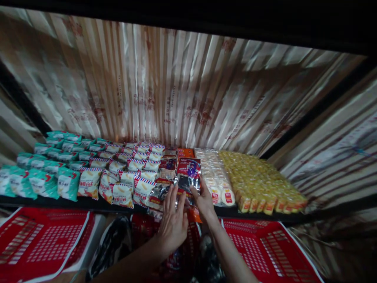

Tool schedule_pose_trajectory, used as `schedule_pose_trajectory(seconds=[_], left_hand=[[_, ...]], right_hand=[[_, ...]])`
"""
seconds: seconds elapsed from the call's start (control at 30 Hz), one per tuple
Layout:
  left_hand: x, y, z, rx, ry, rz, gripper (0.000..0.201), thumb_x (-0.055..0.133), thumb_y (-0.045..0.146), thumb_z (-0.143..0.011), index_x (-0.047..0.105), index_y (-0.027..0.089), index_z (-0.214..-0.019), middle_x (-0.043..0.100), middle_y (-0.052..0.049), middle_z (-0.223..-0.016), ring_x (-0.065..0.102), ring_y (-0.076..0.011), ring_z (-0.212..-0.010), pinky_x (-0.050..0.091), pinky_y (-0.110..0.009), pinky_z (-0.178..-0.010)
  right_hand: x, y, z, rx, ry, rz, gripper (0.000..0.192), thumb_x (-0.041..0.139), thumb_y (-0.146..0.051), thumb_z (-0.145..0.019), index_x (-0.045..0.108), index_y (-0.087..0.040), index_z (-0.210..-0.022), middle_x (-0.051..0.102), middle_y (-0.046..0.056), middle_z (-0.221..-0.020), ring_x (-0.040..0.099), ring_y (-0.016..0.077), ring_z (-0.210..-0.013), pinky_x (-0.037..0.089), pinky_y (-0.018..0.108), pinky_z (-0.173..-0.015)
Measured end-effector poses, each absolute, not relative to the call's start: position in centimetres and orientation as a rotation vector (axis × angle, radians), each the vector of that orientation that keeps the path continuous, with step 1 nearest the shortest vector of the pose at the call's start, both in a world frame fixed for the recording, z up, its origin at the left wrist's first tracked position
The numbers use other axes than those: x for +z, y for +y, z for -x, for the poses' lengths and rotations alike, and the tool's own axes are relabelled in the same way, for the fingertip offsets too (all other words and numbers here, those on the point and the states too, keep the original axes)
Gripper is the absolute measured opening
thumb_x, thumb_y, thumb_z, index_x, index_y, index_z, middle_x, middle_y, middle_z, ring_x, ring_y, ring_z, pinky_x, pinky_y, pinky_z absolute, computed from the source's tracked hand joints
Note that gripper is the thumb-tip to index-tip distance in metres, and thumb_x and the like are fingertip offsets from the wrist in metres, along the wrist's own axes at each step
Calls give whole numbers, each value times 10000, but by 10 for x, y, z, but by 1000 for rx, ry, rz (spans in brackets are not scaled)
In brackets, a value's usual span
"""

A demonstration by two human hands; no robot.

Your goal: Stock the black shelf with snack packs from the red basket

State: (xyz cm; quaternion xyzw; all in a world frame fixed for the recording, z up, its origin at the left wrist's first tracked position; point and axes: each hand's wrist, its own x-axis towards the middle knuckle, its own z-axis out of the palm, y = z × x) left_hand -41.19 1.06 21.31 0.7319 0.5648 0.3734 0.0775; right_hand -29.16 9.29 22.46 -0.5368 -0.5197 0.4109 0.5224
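Near the middle of the shelf, my right hand (204,200) holds a dark snack packet (188,171) with a red and purple top by its right side, thumb over its front. My left hand (173,226) has its fingers stretched out, against the lower left of that packet and beside similar dark red packets (167,167). An orange packet (186,152) shows behind the held one. To the left stand rows of white snack bags (144,190) with striped edges. White round packaged cakes (216,179) lie just to the right.
Teal bags (44,182) fill the shelf's left end; small yellow packages (259,181) fill its right part. Below the black shelf edge (114,208) sit red baskets (53,236) on both sides. A corrugated sheet (165,86) backs the shelf, and a dark bar crosses overhead.
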Motion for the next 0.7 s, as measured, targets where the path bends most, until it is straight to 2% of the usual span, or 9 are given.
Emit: schedule_pose_trajectory(seconds=[0.13, 0.3, 0.47, 0.7], left_hand=[[218, 50, 402, 1109, 1782, -2105, 653, 442, 85, -741, 324, 126, -1382, 174, -133, -1515, 87, -272, -1404, 230, -505, -1115], [213, 101, 404, 1097, 1897, -1996, 667, 474, 92, -693, 356, 54, -1348, 259, -191, -1475, 164, -305, -1385, 241, -517, -1107], [208, 125, 409, 1081, 1987, -1943, 640, 451, 76, -700, 372, 49, -1334, 330, -199, -1438, 243, -307, -1361, 253, -506, -1104], [204, 131, 412, 1063, 2044, -1879, 623, 447, 66, -696, 392, 55, -1317, 367, -187, -1417, 299, -312, -1332, 277, -494, -1091]], right_hand=[[243, 143, 313, 955, -1389, 1357, 563, 558, -368, -751, 474, -160, -1267, 642, 78, -1144, 604, 217, -1028, 453, 371, -932], [249, 195, 340, 719, -1526, 1544, 571, 539, -284, -755, 449, -113, -1292, 564, 132, -1259, 510, 236, -1186, 387, 353, -997], [250, 219, 356, 656, -1605, 1711, 621, 537, -237, -766, 375, -116, -1353, 566, 139, -1256, 535, 236, -1163, 433, 316, -935], [238, 229, 365, 622, -1774, 1735, 526, 520, -227, -806, 435, -86, -1306, 563, 169, -1257, 549, 246, -1147, 422, 329, -945]])
